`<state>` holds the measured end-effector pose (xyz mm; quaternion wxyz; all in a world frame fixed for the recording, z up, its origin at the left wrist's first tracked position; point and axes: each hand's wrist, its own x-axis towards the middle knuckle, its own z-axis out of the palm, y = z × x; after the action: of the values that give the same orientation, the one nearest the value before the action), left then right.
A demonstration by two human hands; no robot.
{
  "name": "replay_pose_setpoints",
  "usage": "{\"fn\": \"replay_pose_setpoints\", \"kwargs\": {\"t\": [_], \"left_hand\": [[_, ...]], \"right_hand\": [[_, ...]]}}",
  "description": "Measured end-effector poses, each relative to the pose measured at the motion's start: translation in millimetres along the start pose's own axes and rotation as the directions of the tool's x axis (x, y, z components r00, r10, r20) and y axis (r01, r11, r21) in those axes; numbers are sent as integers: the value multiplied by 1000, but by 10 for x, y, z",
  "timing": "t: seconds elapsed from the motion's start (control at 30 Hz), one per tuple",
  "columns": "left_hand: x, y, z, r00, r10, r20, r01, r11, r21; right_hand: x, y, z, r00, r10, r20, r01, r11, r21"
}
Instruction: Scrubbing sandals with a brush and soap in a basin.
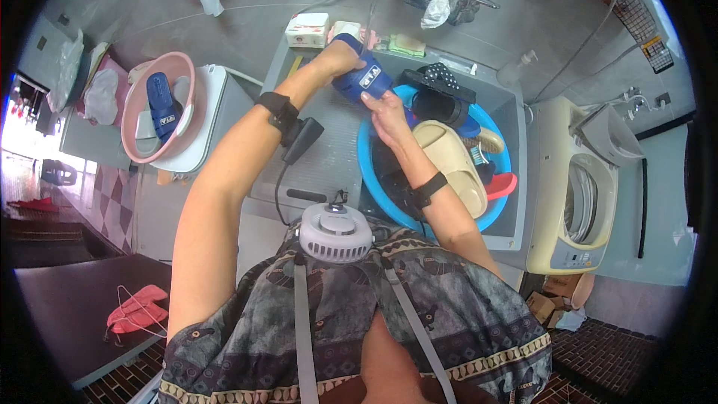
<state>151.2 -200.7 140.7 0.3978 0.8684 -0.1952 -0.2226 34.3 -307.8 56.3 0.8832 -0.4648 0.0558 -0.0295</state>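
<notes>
Grey sink [329,142]: blue basin [364,152], slippers [450,164] inside; left hand [341,58], right hand [390,117] gripping blue slipper [354,88].

Slipper [350,90] — blue, white lettering; basin [364,151] at right edge of grey sink [517,179] — bright blue; sandal [458,170], beige.

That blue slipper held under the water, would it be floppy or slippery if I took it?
The blue slipper would probably feel slippery, since a stream of water runs down onto it. It likely bends a little rather than flopping: its wide strap seems to keep its shape between the left hand and right hand.
</notes>
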Motion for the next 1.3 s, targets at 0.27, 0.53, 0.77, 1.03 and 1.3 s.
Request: {"fn": "replay_pose_setpoints", "kwargs": {"t": [0.27, 0.53, 0.77, 1.03, 1.3], "left_hand": [[-98, 83, 37, 936, -291, 198, 352, 790, -502], [53, -242, 225, 977, -51, -206, 1, 972, -235], [-5, -279, 140, 988, 64, -144, -52, 995, 81], [-45, -378, 93, 983, -59, 175, 52, 998, 43], [-147, -248, 112, 999, 50, -21, -40, 934, 356]], "right_hand": [[-55, -94, 116, 996, 80, 30, -66, 940, -334], [224, -198, -96, 903, 413, 119, -407, 733, 544], [315, -183, 49, 905, 425, 16, -334, 687, 645], [492, -40, -64, 886, 463, -26, -331, 671, 663], [508, -84, -94, 895, 443, 50, -392, 728, 563]]}}
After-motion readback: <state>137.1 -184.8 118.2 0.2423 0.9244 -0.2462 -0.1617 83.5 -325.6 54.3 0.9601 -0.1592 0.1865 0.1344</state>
